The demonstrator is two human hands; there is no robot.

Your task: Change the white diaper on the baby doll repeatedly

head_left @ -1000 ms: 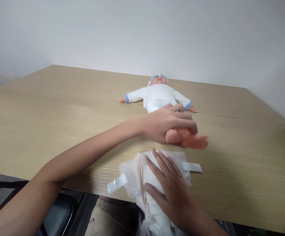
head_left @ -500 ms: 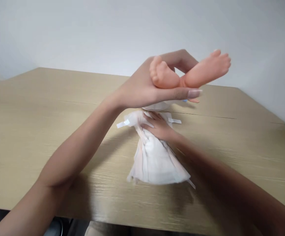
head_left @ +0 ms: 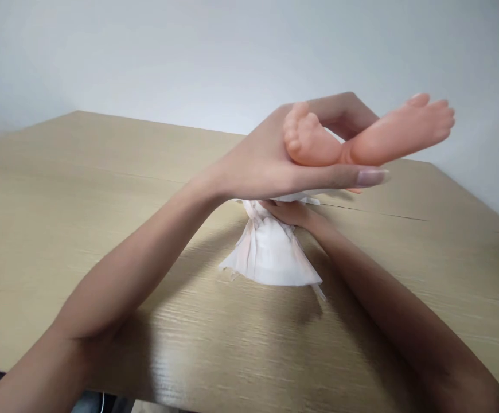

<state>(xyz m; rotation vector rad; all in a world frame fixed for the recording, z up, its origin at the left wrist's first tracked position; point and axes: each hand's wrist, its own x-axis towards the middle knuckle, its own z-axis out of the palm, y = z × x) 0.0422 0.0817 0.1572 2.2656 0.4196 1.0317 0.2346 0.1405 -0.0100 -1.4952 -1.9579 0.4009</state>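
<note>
The left hand [head_left: 271,158] grips doll's feet [head_left: 408,132], right hand [head_left: 290,212] touching diaper [head_left: 275,252].

The left hand [head_left: 266,158] had risen from low over the worktop [head_left: 51,212], and the doll's feet [head_left: 402,132] in its grip had come up with it, their soles turned toward the viewer. In the last half second they had drifted farther right in view. The diaper [head_left: 273,255] had gone from the near edge, where its end hung over, to farther in, its near end now flared on the surface. The right hand [head_left: 290,212] had travelled inward with it, its fingers now mostly hidden. The doll's head and torso had disappeared behind the left hand.
</note>
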